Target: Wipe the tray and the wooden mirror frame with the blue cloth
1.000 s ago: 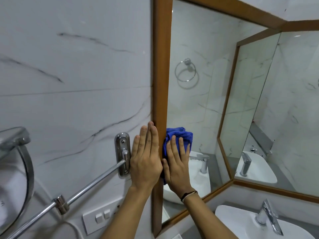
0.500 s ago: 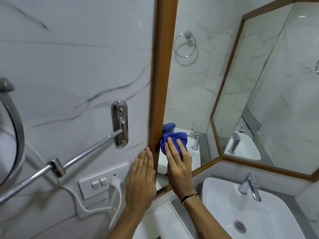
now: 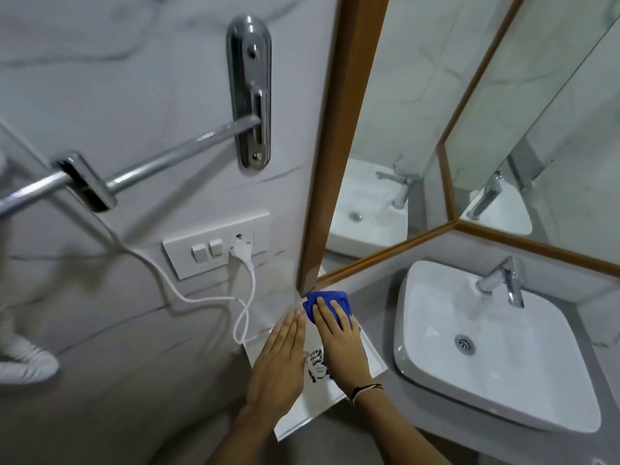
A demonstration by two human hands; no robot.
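Note:
The wooden mirror frame (image 3: 339, 139) runs down the wall and ends just above my hands. My right hand (image 3: 339, 340) presses the blue cloth (image 3: 327, 302) flat, right below the frame's bottom corner, at the far end of the white tray (image 3: 375, 362). The tray lies on the grey counter and shows a dark printed figure between my hands. Flat beside it, my left hand (image 3: 278, 364) has its fingers straight and together, holding nothing and covering the tray's left part.
A white basin (image 3: 493, 350) with a chrome tap (image 3: 503, 280) sits to the right of the tray. On the marble wall are a chrome towel bar (image 3: 167, 162), a switch plate (image 3: 214, 246) with a plugged white cord (image 3: 201, 297), and a corrugated hose at the left edge.
Both hands have slid down the frame's upright, from mid-height to below its bottom corner, and now lie over the tray. The view has tilted down with them.

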